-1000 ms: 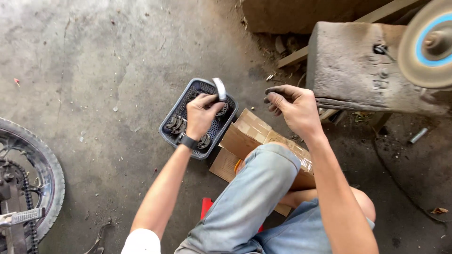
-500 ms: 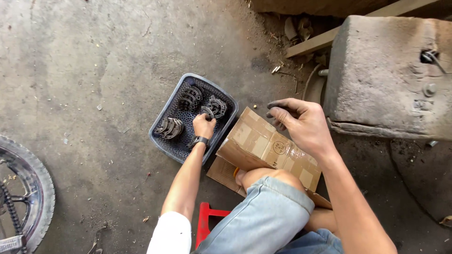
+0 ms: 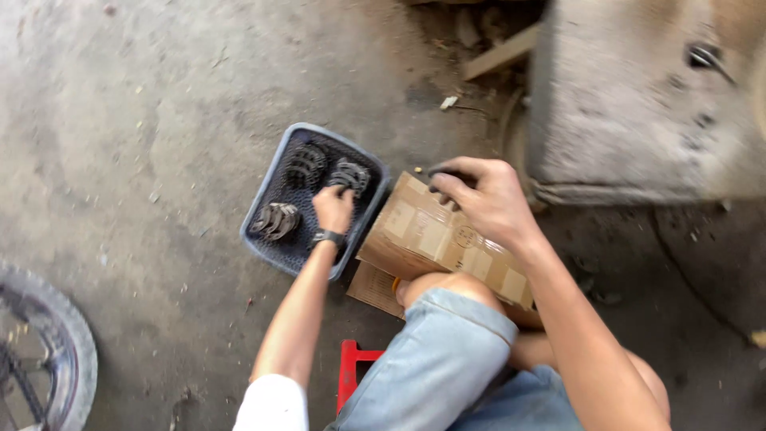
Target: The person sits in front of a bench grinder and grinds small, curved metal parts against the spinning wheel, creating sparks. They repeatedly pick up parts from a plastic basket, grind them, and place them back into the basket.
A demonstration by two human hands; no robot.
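Grey basket (image 3: 275,172): sat on concrete floor (image 3: 159,96), ahead-left of the knee, long axis running away from the person.
Left hand (image 3: 333,209): reached into basket, fingers closed on dark metal parts (image 3: 349,175) at its far right corner.
Right hand (image 3: 487,199): well apart, over cardboard box (image 3: 431,239), pinching a small dark piece (image 3: 447,171).
Nearer hand: left.
Other stacks (image 3: 275,219): lay left of that hand.

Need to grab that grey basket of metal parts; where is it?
Head view, left of centre: the basket sits on the concrete floor beside the cardboard box.
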